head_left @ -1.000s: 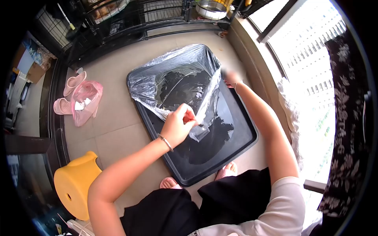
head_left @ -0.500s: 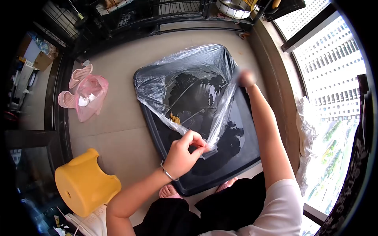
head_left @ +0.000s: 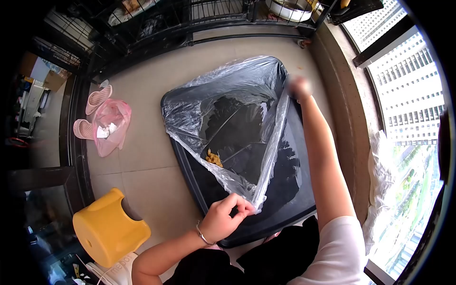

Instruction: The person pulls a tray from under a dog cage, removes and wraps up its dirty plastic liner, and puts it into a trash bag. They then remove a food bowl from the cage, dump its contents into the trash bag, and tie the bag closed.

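A clear plastic liner (head_left: 187,114) is spread over the large black tray (head_left: 280,218), covering its far end and hanging along both sides. My left hand (head_left: 227,213), with a bracelet at the wrist, pinches the liner's near corner between thumb and fingers. Blurred at the tray's far right is my right hand (head_left: 300,88), touching or beside the liner's edge; its fingers cannot be made out. Between the liner's two near edges, yellow-brown lumps (head_left: 213,158) lie on the dark, wet-looking surface. Another wet patch shows on the tray's right side.
A pink plastic bag (head_left: 113,124) with white paper inside lies beside pink slippers (head_left: 99,98) on the left. The yellow stool (head_left: 102,232) stands at the lower left. Black wire cages (head_left: 218,13) line the back, and a window ledge (head_left: 339,80) borders the right.
My left hand has drawn the liner's near corner toward me, opening the liner's near edges further. My right hand stays at the far right side. The view has shifted slightly.
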A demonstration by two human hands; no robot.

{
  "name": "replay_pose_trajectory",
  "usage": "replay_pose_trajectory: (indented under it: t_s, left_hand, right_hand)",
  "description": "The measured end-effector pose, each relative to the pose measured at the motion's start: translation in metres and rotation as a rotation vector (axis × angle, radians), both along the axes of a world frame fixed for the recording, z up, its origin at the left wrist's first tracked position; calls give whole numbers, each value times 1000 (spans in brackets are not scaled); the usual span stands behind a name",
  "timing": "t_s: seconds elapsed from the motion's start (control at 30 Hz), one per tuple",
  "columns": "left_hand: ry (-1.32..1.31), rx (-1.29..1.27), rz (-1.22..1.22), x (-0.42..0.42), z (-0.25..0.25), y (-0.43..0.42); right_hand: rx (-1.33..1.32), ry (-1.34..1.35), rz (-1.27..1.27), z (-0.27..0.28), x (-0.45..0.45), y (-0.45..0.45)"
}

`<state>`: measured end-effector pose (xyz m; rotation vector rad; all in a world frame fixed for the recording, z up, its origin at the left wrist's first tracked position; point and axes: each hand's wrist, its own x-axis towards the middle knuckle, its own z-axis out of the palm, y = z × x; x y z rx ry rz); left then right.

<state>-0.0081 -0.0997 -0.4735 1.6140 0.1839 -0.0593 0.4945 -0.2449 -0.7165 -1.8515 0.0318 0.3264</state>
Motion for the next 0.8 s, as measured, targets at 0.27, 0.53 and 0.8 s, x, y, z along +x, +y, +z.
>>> replay_pose_trajectory:
  t_s: [0.27, 0.53, 0.8]
  left_hand:
    - [5, 11, 8, 17, -7, -2]
    - [16, -15, 18, 29, -15, -7]
    - [17, -27, 66, 33, -20, -8]
  right_hand:
    - [-336, -89, -75, 8, 20, 28]
    - [-358, -165, -112, 40, 6, 70]
    - [-387, -277, -83, 22, 27, 91]
